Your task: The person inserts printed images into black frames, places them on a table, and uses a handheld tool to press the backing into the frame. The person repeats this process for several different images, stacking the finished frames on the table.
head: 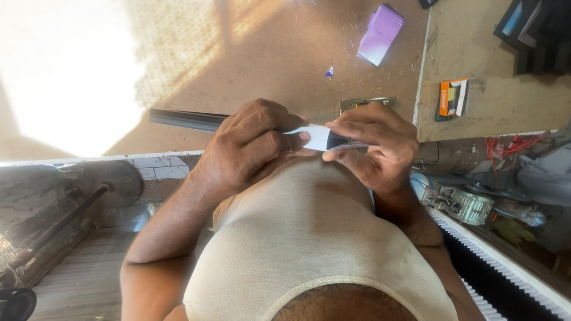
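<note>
Closest to the camera is the person's own chest in a beige undershirt [309, 238], and just above it both hands work on a long dark rod [184, 120] that lies across the brown desk [267, 53]. At the end of this rod sits a white strip [318, 138], maybe tape or a label, and I judge the wrapping or fitting is only partly done, because the strip is not yet flat and both hands are busy with it. Left hand [253, 145] is closed around the rod, with the thumb pressed on the white strip. Right hand [375, 145] pinches the dark tip between fingers and thumb. On the far side of the desk lies a purple folded packet [380, 32], rectangular and a little open. On the pale board [493, 101] to the right lies a smaller flat box [453, 98], orange, black and green. Smallest is a blue scrap [329, 72] near the middle.
</note>
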